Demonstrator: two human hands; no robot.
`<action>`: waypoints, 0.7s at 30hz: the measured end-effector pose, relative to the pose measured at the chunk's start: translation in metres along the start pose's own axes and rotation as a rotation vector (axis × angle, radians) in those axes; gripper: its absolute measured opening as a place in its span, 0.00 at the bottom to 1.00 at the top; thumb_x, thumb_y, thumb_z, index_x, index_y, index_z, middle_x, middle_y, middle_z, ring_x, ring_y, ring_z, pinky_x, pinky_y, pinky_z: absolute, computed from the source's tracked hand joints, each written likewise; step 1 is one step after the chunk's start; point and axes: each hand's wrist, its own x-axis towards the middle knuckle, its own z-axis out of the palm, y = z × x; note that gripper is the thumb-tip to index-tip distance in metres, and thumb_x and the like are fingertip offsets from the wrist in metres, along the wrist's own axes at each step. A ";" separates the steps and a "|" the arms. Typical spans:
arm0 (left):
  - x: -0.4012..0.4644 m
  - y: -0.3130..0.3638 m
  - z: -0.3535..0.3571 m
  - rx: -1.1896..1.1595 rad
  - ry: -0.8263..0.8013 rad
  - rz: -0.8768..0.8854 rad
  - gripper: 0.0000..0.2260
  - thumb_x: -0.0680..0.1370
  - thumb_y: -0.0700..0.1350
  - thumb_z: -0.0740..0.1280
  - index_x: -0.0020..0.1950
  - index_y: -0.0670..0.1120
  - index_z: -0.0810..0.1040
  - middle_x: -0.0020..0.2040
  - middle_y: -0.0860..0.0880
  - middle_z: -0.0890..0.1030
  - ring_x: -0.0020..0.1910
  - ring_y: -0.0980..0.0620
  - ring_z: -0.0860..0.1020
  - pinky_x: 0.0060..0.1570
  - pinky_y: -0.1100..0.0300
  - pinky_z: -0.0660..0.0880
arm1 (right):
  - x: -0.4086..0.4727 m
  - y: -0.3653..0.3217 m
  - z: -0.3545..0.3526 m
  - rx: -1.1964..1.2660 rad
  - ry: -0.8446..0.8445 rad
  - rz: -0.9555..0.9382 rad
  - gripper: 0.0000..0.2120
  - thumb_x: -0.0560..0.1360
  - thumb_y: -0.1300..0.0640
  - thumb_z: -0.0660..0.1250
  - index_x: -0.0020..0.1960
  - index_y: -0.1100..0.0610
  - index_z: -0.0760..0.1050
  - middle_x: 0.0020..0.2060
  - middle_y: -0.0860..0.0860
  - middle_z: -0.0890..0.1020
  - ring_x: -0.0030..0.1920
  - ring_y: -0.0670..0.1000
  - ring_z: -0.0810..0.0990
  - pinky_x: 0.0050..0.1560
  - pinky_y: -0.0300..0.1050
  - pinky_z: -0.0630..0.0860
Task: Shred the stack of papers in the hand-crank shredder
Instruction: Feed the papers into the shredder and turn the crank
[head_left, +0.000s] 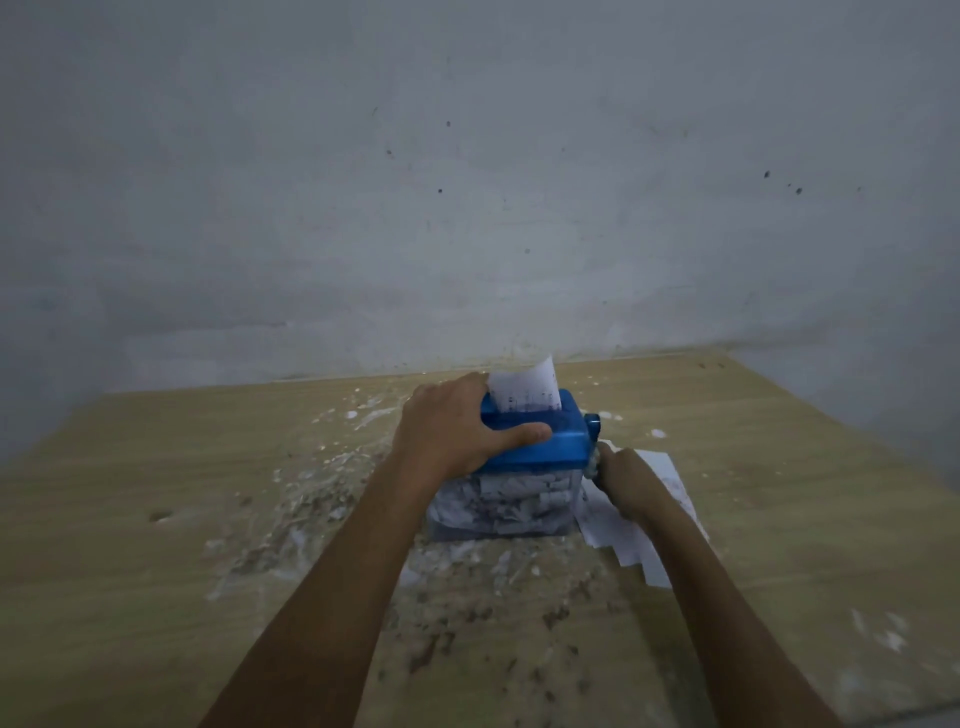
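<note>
The left hand (451, 427) grips the blue shredder lid (540, 441) where a paper sheet (524, 387) stands in the slot, while the right hand (626, 480) grips the crank handle (594, 457)

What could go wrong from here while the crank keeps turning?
The clear bin looks packed with shreds, so the sheet in the slot may jam. The left hand grips the blue lid with fingers close to the slot. The right hand on the crank could scatter the papers beneath it.
</note>
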 end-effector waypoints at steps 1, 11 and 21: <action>0.000 0.000 0.000 0.003 -0.003 -0.007 0.37 0.64 0.80 0.60 0.59 0.52 0.75 0.53 0.51 0.82 0.48 0.48 0.78 0.47 0.54 0.74 | -0.006 0.005 0.003 -0.029 0.013 -0.026 0.04 0.80 0.65 0.55 0.49 0.57 0.64 0.42 0.57 0.73 0.41 0.54 0.72 0.40 0.43 0.64; 0.000 -0.001 -0.002 -0.008 -0.047 -0.001 0.41 0.64 0.80 0.61 0.66 0.53 0.74 0.60 0.52 0.81 0.54 0.48 0.79 0.54 0.51 0.77 | -0.053 0.006 -0.005 0.514 0.221 -0.061 0.12 0.82 0.59 0.53 0.42 0.61 0.70 0.31 0.54 0.69 0.31 0.49 0.64 0.31 0.42 0.61; 0.003 -0.004 -0.002 -0.006 -0.082 0.082 0.39 0.67 0.79 0.60 0.68 0.55 0.73 0.63 0.54 0.78 0.58 0.49 0.77 0.60 0.50 0.71 | -0.012 -0.051 -0.057 0.730 0.562 -0.036 0.20 0.78 0.52 0.57 0.28 0.57 0.69 0.24 0.51 0.68 0.27 0.50 0.63 0.31 0.44 0.62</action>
